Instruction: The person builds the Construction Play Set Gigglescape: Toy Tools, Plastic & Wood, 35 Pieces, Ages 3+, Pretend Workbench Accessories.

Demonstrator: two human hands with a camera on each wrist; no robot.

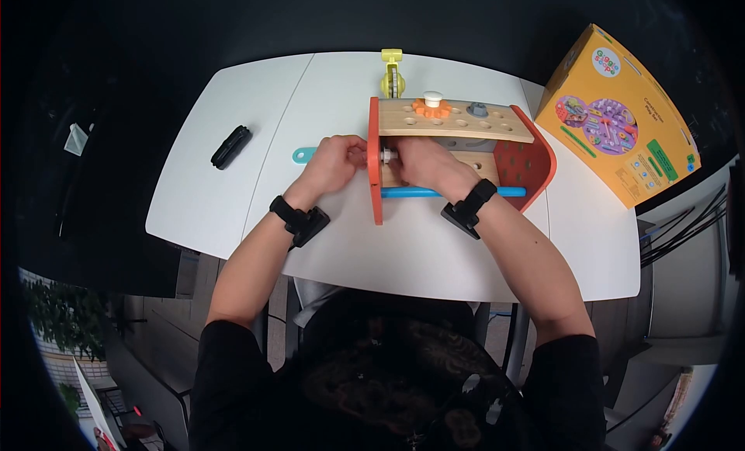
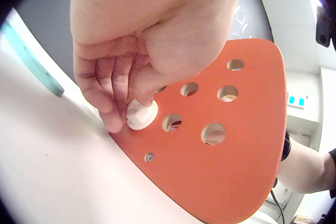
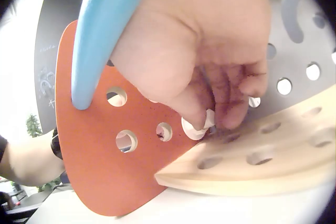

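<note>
A toy workbench with an orange side panel (image 2: 236, 171) stands on the table. On that panel's outer face my left hand (image 1: 329, 168) pinches a white plastic bolt head (image 2: 142, 115) between thumb and fingers. Inside the bench my right hand (image 1: 431, 167) reaches under the wooden top shelf (image 1: 403, 122). Its thumb and fingers pinch a white nut (image 3: 195, 128) against the panel's inner face, close over the lower wooden shelf (image 3: 236, 166). The fingers partly cover both white pieces. A blue bar (image 1: 411, 192) runs along the bench's front, below the right wrist.
A white knob (image 1: 433, 99) on an orange gear (image 1: 431, 109) and a grey piece (image 1: 477, 109) sit on the top shelf. Behind is a yellow-green toy piece (image 1: 392, 74). A teal strip (image 1: 303, 155), a black case (image 1: 231, 147) and a yellow box (image 1: 621, 117) lie around.
</note>
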